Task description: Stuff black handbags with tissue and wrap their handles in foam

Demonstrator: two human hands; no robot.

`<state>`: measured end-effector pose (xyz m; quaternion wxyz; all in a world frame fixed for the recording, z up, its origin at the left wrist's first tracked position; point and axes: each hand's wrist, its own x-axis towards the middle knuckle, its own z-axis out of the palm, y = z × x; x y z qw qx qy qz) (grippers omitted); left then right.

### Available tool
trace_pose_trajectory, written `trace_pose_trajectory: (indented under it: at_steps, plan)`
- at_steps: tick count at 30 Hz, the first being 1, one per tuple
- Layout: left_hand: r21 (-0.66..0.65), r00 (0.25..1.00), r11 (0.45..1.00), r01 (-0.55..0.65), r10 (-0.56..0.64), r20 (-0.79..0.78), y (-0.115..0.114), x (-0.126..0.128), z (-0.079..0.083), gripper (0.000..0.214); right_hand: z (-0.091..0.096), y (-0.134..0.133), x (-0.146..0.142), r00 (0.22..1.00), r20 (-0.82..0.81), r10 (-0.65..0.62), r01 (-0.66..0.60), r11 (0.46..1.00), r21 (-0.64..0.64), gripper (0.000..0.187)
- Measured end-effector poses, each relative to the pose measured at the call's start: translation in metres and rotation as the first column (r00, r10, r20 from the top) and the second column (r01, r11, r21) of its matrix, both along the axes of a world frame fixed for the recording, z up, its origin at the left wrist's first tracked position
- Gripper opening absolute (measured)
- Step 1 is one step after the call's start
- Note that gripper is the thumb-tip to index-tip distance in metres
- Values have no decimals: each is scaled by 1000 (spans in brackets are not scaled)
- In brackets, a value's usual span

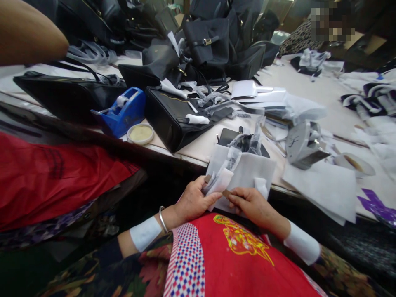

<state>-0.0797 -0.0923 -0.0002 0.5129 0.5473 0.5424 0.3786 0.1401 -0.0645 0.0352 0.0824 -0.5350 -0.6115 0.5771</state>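
My left hand (pixel 194 200) is closed around a bundle of white wrapping paper (pixel 221 180), with clear plastic film at its upper end. My right hand (pixel 252 206) pinches a small brown strip (pixel 227 194) at the lower end of that bundle, close to my left thumb. Behind both hands a larger white sheet (pixel 247 169) leans against the table's front edge. Just beyond it lies a small black bag (pixel 229 136), its handle partly covered in clear film. What is inside the paper bundle is hidden.
A black handbag (pixel 173 117) lies left of centre, beside a blue tape dispenser (pixel 126 111) and a round tin (pixel 140 134). Further right stand a grey tape dispenser (pixel 305 144) and white sheets (pixel 321 185). Black bags (pixel 207 41) pile up behind. A co-worker's arm (pixel 31 33) reaches in upper left.
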Motion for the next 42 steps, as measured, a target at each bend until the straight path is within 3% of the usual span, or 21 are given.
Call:
trace_pose_trajectory:
  at_steps: [5,9,14,17,20,26,29,31,33,36,40,42]
  plan:
    - [-61,999,998,-32,33,21,0,-3,-2,51,-18,14,-18,983,-183,-25,13,998,-68,34]
    - [-122,998,991,-52,55,25,1,-4,-3,52,-25,20,-16,958,-288,-17,-17,994,-112,40]
    - [-153,984,988,-13,40,174,3,-2,0,54,-29,19,-7,950,-306,-55,-13,976,-216,44]
    - [-155,983,987,37,-8,185,3,0,2,37,-28,20,-10,963,-268,2,-60,976,-210,37]
    - [-162,995,985,54,-40,89,4,-2,4,29,-23,25,-18,970,-231,77,-115,981,-154,29]
    - [-53,993,994,91,-87,78,8,-6,8,29,-6,27,-9,980,-123,155,-168,980,-105,21]
    - [-68,994,994,86,-81,73,11,-6,8,28,14,20,3,979,41,201,-202,979,23,31]
    - [-103,992,990,95,-86,91,13,-5,8,29,29,17,8,959,95,266,-278,949,149,32]
    - [-140,990,984,107,-92,111,15,-5,7,30,44,20,10,922,79,380,-388,895,222,26]
    - [-167,985,976,139,-119,128,17,-7,7,32,56,33,10,844,-65,532,-516,840,168,33]
    - [-153,976,973,171,-146,160,18,-9,6,31,54,52,4,783,-303,543,-533,837,124,40]
    - [-142,977,976,162,-139,163,17,-10,5,31,48,54,-3,786,-219,578,-535,814,227,35]
